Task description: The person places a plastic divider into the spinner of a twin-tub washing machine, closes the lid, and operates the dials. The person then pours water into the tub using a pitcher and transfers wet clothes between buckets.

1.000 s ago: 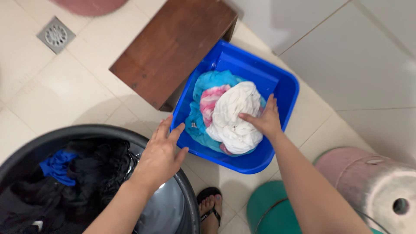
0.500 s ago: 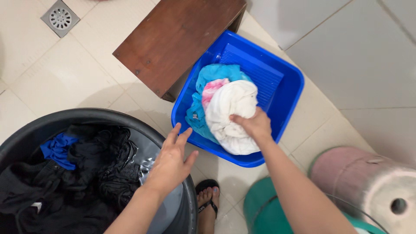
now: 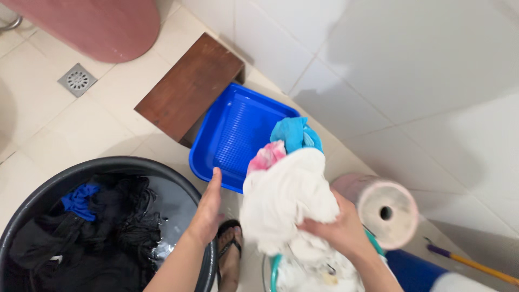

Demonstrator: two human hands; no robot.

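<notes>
My right hand grips a wet bundle of clothes, white with pink and turquoise pieces, and holds it in the air over a green-rimmed bucket at the bottom. Lying on the floor behind the bundle is the blue ribbed washing tray, with nothing in it. My left hand hovers with fingers straight at the rim of the big black tub, which holds dark clothes and a blue garment in water.
A brown wooden stool stands beside the tray. A floor drain is at the left, a pink fixture at top left. A pink stool lies on its side at right. My sandalled foot is between tub and bucket.
My right hand has lifted the whole bundle out of the blue tray and carried it over the bucket. The tray is left with nothing in it. The camera has pulled back.
</notes>
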